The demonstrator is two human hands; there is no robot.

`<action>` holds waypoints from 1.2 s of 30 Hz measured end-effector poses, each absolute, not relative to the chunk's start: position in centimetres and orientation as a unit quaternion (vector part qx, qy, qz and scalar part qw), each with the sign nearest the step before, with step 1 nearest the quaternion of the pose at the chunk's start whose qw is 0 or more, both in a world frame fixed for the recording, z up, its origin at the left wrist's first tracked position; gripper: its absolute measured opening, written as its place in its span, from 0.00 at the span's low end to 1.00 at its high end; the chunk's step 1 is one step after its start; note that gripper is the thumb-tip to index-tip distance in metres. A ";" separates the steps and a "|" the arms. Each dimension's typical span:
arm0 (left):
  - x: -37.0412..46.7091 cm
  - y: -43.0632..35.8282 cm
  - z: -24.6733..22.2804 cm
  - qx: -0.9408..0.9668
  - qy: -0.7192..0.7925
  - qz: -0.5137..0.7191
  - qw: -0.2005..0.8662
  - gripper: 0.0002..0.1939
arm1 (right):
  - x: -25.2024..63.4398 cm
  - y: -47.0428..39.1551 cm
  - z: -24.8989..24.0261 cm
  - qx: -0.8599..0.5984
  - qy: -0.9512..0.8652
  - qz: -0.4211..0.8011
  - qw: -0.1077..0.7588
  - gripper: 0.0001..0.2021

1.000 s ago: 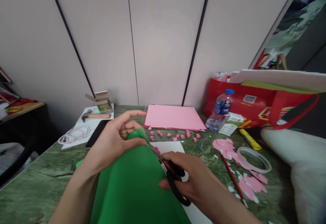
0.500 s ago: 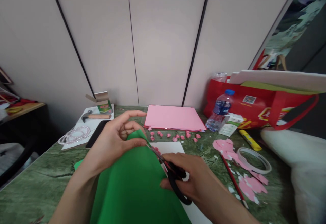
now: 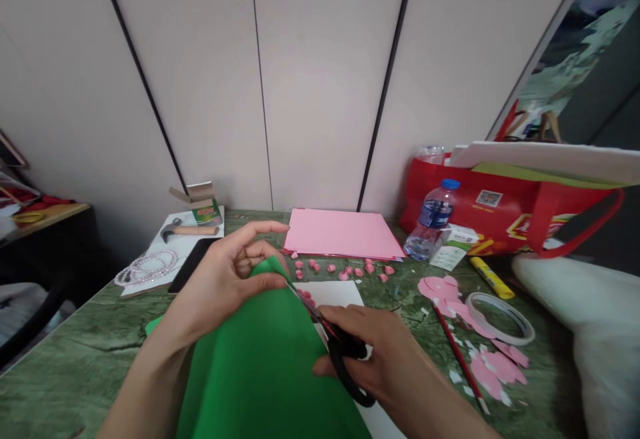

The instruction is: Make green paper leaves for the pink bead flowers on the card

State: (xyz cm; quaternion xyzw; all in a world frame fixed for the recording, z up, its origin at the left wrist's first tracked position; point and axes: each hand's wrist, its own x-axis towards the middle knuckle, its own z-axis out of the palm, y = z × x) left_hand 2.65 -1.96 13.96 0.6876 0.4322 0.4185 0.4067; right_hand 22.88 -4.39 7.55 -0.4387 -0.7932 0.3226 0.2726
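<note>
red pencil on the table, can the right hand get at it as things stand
Probably yes: the red pencil lies nearby with nothing over it, though the right hand would likely need to release the scissors first.

Your view has tipped up very slightly since half a second ago, so the counter sits a touch lower before you. The pink sheets, bottle, tape roll and red pencil have all slipped down with it. Your left hand and right hand appear slightly lower too; any change in your scissors' opening is too small to tell.
</note>
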 end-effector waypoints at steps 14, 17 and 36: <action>2.4 -1.9 13.6 0.690 0.443 0.394 0.415 0.26 | 24.5 -3.0 8.7 -0.314 -0.773 0.505 0.220 0.14; 2.5 -2.0 13.7 0.685 0.446 0.399 0.415 0.26 | 24.1 -2.6 8.4 -0.284 -0.750 0.553 0.226 0.11; 2.2 -2.6 14.1 0.676 0.449 0.420 0.407 0.26 | 22.4 -3.6 8.2 -0.354 -0.776 0.422 0.307 0.10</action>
